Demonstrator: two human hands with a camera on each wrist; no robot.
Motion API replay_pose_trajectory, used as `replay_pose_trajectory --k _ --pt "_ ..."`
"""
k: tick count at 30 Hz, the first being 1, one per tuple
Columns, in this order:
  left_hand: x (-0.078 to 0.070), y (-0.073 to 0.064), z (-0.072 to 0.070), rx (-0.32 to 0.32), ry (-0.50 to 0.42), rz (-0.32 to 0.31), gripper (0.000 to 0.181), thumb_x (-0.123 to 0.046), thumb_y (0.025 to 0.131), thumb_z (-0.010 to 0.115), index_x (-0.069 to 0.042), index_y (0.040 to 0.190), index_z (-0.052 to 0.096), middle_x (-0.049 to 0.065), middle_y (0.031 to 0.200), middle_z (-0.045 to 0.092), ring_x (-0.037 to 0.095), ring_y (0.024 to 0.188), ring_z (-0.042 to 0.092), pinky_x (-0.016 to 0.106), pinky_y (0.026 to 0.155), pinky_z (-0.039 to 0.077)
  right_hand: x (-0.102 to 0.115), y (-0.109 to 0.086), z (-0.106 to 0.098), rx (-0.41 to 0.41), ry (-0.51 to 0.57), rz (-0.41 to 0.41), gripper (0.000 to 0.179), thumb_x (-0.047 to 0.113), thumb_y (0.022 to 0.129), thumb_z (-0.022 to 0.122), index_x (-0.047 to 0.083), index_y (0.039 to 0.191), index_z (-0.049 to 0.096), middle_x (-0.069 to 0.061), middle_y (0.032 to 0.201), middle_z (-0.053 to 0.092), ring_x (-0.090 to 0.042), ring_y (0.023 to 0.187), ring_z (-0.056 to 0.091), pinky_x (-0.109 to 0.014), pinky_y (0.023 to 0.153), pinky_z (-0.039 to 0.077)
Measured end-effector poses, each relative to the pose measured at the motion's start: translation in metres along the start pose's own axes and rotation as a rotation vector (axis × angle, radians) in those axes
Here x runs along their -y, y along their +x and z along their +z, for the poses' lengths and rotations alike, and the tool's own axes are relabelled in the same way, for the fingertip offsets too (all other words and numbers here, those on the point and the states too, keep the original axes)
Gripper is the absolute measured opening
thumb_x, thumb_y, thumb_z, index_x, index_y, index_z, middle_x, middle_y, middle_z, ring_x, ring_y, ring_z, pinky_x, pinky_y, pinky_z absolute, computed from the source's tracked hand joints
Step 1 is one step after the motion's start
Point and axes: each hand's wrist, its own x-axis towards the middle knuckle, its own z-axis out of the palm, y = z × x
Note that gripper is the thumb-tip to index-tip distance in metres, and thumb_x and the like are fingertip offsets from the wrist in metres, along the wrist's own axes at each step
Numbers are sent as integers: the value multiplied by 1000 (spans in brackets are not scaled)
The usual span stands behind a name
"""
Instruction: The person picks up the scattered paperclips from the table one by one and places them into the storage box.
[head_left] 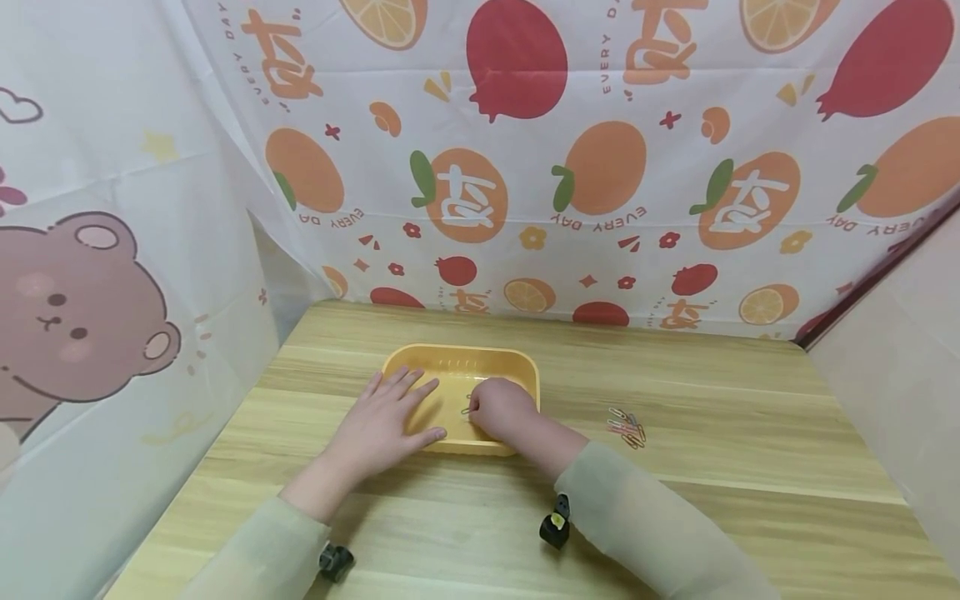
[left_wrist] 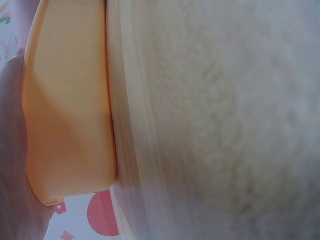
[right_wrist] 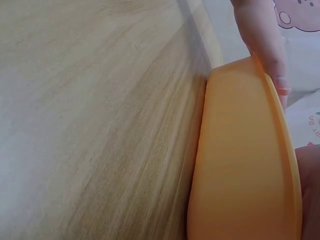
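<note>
A yellow plastic tray [head_left: 465,447] sits on the wooden table. Over its left side my left hand [head_left: 382,423] lies with fingers spread, the thumb across the front rim. The left wrist view shows that hand along the edge of the tray's outer wall [left_wrist: 70,110]. My right hand [head_left: 501,408] reaches inside the tray with curled fingers, its fingertips pinching at a small paper clip [head_left: 465,411]. In the right wrist view the tray wall [right_wrist: 240,155] hides most of this hand. Right of the tray lies a small pile of coloured paper clips [head_left: 628,429].
The wooden table [head_left: 712,400] stretches out around the tray. Behind it hangs a fruit-printed cloth [head_left: 525,183], and a bear-printed cloth [head_left: 82,317] hangs on the left. A small black wrist camera [head_left: 555,523] sits by the right sleeve, another wrist camera [head_left: 335,563] by the left.
</note>
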Motion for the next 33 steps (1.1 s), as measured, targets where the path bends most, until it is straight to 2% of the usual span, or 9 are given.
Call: replay_pose_trajectory --k 8,15,20,28,33 --pt "0 0 0 20 0 -10 82 -74 86 54 -22 149 48 12 155 40 34 147 26 56 121 9 2 1 2 -4 -12 28 16 15 84 67 22 71 73 11 78 67 -8 69 55 -28 63 48" --pt "-1 0 -1 10 -1 -7 81 -72 85 58 -21 148 49 12 154 41 34 147 28 56 121 9 1 4 4 -18 -25 22 14 17 85 68 22 74 74 11 76 67 -9 70 58 -29 64 50" --pt "-1 0 -1 1 0 -2 81 -71 85 58 -21 147 50 12 154 42 35 146 28 58 120 10 1 5 4 -30 14 26 11 25 87 73 22 76 74 11 76 66 -9 71 58 -29 67 51" --pt "0 0 0 7 -1 -7 80 -71 86 58 -21 147 50 12 154 42 34 146 28 57 120 9 2 3 3 -43 91 41 13 31 87 74 21 95 78 9 90 70 -12 86 63 -32 78 52" --pt "0 -1 -2 9 0 -5 82 -74 86 55 -21 147 50 12 154 42 34 147 28 57 120 10 0 3 2 -61 126 34 18 31 88 73 21 101 79 9 88 69 -9 80 61 -30 74 51"
